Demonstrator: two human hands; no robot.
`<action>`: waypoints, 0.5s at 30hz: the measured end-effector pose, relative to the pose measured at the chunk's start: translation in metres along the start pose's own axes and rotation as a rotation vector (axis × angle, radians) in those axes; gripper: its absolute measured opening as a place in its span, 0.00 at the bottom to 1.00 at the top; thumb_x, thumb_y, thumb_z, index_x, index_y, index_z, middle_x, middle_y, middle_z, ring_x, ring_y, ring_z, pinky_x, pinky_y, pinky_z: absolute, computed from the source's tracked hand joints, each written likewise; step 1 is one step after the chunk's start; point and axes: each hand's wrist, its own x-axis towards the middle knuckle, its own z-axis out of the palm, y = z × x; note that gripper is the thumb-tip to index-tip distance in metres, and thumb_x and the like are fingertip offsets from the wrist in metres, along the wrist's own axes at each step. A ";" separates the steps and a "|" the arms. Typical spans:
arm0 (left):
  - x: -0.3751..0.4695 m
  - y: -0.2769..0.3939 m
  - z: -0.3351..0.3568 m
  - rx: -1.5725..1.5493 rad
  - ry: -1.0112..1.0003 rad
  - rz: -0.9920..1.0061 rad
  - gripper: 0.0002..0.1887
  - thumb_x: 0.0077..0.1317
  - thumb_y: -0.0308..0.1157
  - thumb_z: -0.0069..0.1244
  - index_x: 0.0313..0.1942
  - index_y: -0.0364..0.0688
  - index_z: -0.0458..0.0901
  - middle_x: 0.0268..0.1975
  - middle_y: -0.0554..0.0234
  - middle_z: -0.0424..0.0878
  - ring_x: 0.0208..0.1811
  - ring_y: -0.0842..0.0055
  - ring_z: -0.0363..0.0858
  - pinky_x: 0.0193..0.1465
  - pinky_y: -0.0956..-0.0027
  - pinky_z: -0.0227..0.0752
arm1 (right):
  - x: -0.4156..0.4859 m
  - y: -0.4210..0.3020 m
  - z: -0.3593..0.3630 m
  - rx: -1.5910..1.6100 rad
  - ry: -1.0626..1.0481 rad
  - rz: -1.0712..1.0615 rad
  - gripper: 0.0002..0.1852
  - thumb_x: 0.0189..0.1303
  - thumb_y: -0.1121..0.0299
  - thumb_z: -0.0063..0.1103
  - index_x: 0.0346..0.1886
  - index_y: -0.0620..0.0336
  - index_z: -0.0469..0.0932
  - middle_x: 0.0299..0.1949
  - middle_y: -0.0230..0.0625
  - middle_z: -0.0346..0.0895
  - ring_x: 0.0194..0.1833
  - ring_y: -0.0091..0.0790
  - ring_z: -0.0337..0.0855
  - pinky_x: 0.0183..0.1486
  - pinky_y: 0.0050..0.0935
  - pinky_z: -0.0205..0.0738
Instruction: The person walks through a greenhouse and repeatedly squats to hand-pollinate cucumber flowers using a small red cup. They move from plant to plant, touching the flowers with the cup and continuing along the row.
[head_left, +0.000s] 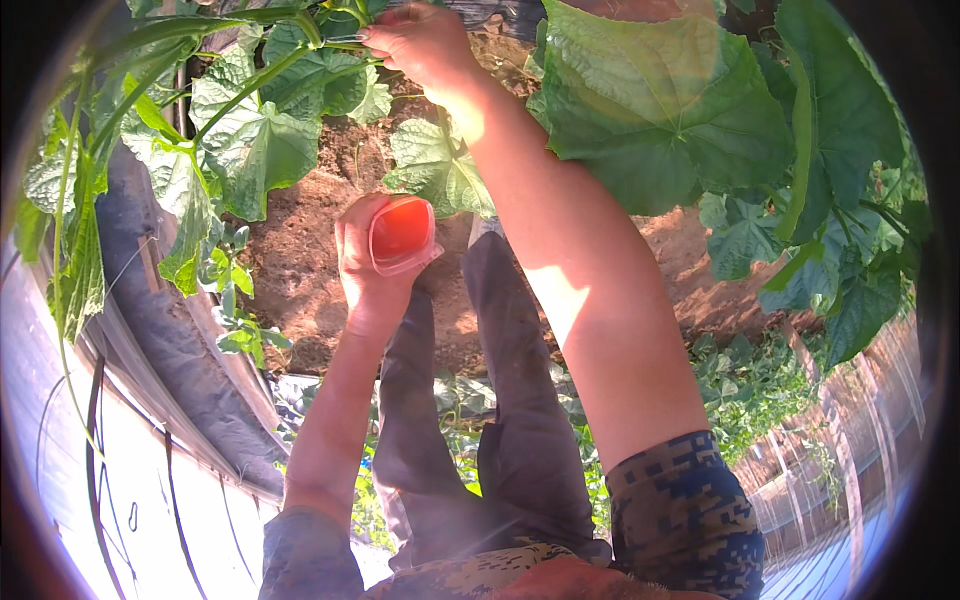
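My left hand (356, 259) grips a translucent plastic cup (410, 264) low in front of me. Its mouth tilts toward the camera and shows an orange-red inside, perhaps liquid. At the top, my right hand (424, 49) reaches out to a vine with broad, lobed leaves, probably cucumber. Its fingertips pinch a thin pale piece (343, 38) that meets the green vine stem (309, 34) near a joint; whether it is a slim tool or a plant part, I cannot tell. A leaf (442, 166) hangs below this wrist.
Large leaves (667, 112) crowd the upper right, close to my right forearm. More leaves (259, 150) hang at upper left. Brown soil (300, 255) lies below, beside dark sheeting (176, 322). A bright translucent wall with dark cords (176, 510) curves along the left. Low plants (750, 397) grow behind me.
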 end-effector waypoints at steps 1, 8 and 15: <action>0.001 0.000 0.001 -0.030 -0.007 0.004 0.44 0.52 0.16 0.74 0.68 0.42 0.69 0.63 0.62 0.77 0.61 0.73 0.81 0.66 0.66 0.80 | 0.002 0.010 -0.002 0.006 0.016 -0.056 0.13 0.63 0.64 0.72 0.42 0.66 0.84 0.33 0.37 0.84 0.33 0.32 0.82 0.38 0.36 0.76; -0.005 -0.014 0.001 -0.144 0.039 -0.080 0.46 0.41 0.20 0.78 0.64 0.44 0.74 0.61 0.58 0.78 0.62 0.60 0.77 0.66 0.58 0.77 | -0.022 0.010 0.000 -0.234 0.156 -0.205 0.14 0.69 0.64 0.66 0.46 0.67 0.84 0.34 0.43 0.87 0.35 0.34 0.88 0.39 0.36 0.79; -0.007 -0.018 0.004 -0.126 0.047 -0.051 0.47 0.40 0.22 0.80 0.64 0.44 0.75 0.62 0.58 0.77 0.62 0.59 0.76 0.66 0.57 0.77 | -0.013 0.038 -0.003 0.332 0.080 -0.006 0.23 0.72 0.62 0.69 0.61 0.70 0.75 0.49 0.45 0.84 0.48 0.43 0.91 0.49 0.42 0.88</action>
